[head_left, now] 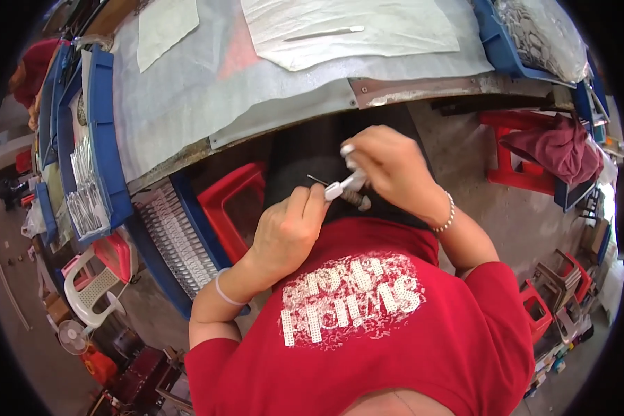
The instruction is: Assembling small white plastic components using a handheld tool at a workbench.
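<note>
Both my hands work close together over my lap, below the table edge. My left hand (pixel 291 225) is closed in a pinch, and a thin dark rod (pixel 317 179) sticks out at its fingertips. White wrapping covers a fingertip there. To its right, my right hand (pixel 395 166) is bent with its fingers drawn together; white wrapping shows on its digits too. It is slightly blurred, and whatever lies between its fingers is hidden. Just under the fingertips is a small greyish bundle (pixel 353 201), too unclear to name.
Ahead stands a table (pixel 180 104) covered in translucent sheeting, with a slim pointed tool (pixel 322 33) on white cloth. Blue bins (pixel 102 139) of metal pieces stand left; another blue bin (pixel 503 45) is at far right. A red stool (pixel 232 201) and a blue tray (pixel 204 239) flank my left arm.
</note>
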Motion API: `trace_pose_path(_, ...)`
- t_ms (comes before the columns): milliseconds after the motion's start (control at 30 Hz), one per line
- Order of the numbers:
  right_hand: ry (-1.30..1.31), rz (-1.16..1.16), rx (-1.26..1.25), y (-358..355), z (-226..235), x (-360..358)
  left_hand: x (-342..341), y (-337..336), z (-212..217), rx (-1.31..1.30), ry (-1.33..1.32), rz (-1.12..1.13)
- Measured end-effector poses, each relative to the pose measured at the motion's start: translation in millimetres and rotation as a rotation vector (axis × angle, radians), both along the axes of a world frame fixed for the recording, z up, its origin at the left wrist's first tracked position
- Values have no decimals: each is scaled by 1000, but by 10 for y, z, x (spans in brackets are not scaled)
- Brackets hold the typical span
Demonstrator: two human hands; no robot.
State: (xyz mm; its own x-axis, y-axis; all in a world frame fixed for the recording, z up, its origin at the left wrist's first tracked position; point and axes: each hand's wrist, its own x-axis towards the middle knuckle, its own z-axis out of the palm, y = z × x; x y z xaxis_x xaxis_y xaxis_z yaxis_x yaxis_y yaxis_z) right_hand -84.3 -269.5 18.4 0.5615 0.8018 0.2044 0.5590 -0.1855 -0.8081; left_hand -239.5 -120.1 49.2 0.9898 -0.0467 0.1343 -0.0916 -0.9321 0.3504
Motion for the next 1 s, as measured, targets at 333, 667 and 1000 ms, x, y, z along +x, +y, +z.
trace_pose_path(333,-159,59,288,-2,236,-170,-6,164,-70,-1037,383,151)
trace_pose_path(667,-224,205,216,48,143,-364,35,98,-59,-323,113,-42)
trace_pose_path(1000,-204,118,215,43,-14,-65,99,276,65,-2021,998,419)
